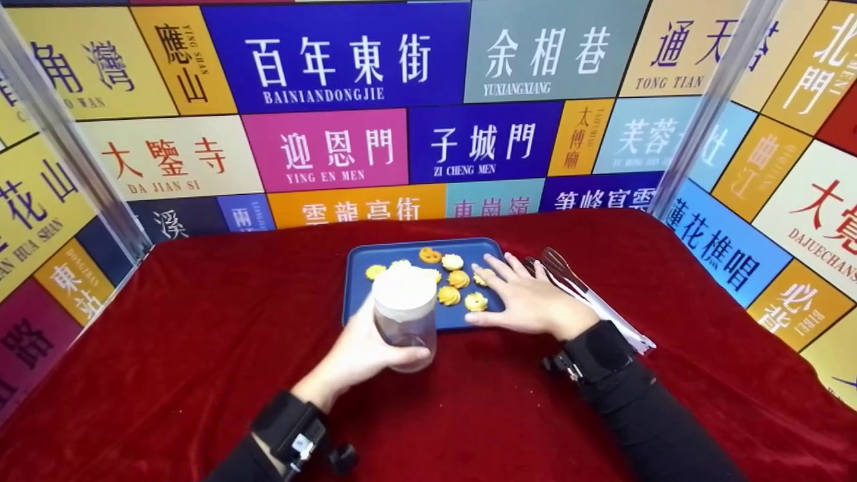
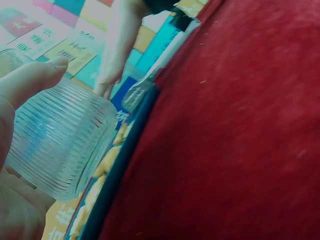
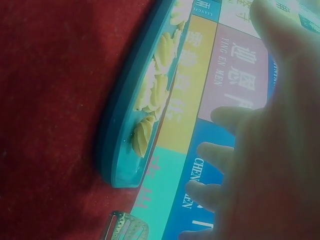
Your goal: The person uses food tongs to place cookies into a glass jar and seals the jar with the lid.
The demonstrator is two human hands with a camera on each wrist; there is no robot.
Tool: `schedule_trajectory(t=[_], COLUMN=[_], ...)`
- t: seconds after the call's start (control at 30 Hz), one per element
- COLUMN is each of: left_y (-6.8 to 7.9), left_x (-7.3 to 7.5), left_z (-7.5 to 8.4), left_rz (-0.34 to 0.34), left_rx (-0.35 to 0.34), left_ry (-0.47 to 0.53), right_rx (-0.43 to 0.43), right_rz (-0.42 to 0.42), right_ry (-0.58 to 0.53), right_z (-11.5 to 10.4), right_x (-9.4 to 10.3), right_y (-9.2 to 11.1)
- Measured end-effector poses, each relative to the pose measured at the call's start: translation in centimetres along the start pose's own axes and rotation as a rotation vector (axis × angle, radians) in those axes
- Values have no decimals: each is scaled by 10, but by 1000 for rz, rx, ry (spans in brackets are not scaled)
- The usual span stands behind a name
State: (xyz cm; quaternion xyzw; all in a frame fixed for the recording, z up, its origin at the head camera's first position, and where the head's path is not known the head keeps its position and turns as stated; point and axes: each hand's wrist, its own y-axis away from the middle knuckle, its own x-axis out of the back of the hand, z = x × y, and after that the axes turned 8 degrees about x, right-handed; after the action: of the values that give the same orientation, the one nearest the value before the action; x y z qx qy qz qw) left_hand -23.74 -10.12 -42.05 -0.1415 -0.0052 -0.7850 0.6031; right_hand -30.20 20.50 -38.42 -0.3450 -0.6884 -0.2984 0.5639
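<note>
One ribbed clear jar [image 1: 407, 325], white-topped, in the left hand [image 1: 361, 348], grip curled round it, beside or above a blue tray [image 1: 368, 253] of cookies [image 1: 448, 296]. One right hand [image 1: 532, 300], grip spread, at the tray's right side. Tongs [image 1: 619, 326] on the red-covered bench [image 1: 268, 294].

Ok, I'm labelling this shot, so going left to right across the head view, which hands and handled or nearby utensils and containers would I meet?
Left hand → clear jar → right hand → tongs.
</note>
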Motion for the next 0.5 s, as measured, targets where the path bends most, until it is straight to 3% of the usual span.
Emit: schedule_trajectory(t=[0.37,0.5], left_y=[6,7], left_x=[-23,-27], left_z=[-6,-12], left_rz=[-199,-242], left_rx=[-22,-15], left_ry=[33,43], right_rx=[8,5], right_rz=[2,0], right_ry=[-5,-6], right_z=[1,0], right_x=[-3,-2], right_y=[0,0])
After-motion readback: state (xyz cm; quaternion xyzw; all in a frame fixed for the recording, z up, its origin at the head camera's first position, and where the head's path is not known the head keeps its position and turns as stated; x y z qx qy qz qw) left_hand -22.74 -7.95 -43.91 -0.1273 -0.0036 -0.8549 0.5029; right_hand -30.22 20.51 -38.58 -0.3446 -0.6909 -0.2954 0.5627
